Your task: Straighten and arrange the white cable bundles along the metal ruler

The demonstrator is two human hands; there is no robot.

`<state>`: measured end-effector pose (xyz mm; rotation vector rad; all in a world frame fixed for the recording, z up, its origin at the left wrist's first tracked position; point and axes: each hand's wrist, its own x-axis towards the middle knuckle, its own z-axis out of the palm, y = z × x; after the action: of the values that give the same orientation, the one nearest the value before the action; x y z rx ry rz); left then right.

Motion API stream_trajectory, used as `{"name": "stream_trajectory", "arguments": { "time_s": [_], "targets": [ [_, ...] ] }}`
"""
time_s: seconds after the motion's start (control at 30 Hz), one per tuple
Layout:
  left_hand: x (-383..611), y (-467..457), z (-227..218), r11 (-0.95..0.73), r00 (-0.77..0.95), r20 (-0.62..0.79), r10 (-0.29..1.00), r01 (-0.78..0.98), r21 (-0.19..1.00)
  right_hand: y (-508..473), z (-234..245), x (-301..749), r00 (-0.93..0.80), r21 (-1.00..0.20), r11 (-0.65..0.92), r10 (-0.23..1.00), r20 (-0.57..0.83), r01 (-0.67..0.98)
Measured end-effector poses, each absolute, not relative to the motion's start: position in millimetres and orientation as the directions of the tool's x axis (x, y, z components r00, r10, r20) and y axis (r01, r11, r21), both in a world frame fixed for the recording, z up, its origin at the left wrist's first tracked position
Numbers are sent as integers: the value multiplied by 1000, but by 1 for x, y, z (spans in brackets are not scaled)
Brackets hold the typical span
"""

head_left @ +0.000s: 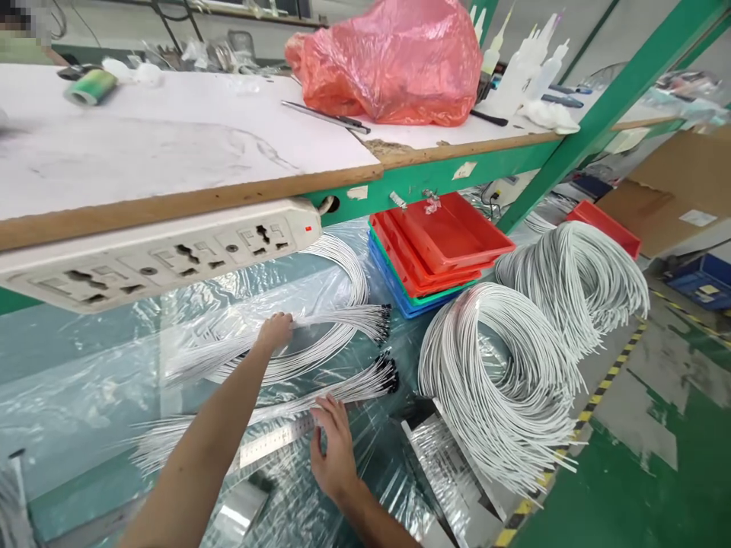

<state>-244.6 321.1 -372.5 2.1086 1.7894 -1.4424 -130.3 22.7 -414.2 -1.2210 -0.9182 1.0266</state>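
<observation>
Under the white power strip (154, 255) fixed to the bench edge, the person's left hand (274, 332) closes around a bundle of thin white wires with black tips (343, 320). Below it, the right hand (334, 449) lies flat with fingers spread, pressing a second such white wire bundle (365, 387) beside a steel ruler (274, 440).

2 hands in view: left hand (275, 332) and right hand (334, 449), w/ 2 straight bundles of white wires, upper bundle (336, 323) and lower bundle (354, 388), plus 2 big coils, near coil (502, 380) and far coil (576, 281). 1 power strip (160, 255), 1 steel ruler (274, 441), 1 pink bag (394, 61), 1 tape roll (91, 86) on the desk (171, 152). Tray stack (434, 255): approx 3 red, 1 green, 1 blue; exact no. hard to tell; approx 4 white bottles (525, 65).
</observation>
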Motion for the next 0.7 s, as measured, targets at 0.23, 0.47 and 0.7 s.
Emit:
{"name": "stream_trajectory", "arguments": {
  "time_s": [0.23,0.47,0.7],
  "targets": [
    [-201,311,-310,-639,119,-789,603,664,-388,111,-409,-87,-358,173,-355,562,-746,-919],
    [-150,224,-228,-645,66,-863,501,694,-321,167,-421,-21,-412,656,296,583,-700,-694],
    [-221,186,-181,-461,-31,-858,513,833,-305,117,-406,2,-294,551,235,646,-704,-801]
  ]
}}
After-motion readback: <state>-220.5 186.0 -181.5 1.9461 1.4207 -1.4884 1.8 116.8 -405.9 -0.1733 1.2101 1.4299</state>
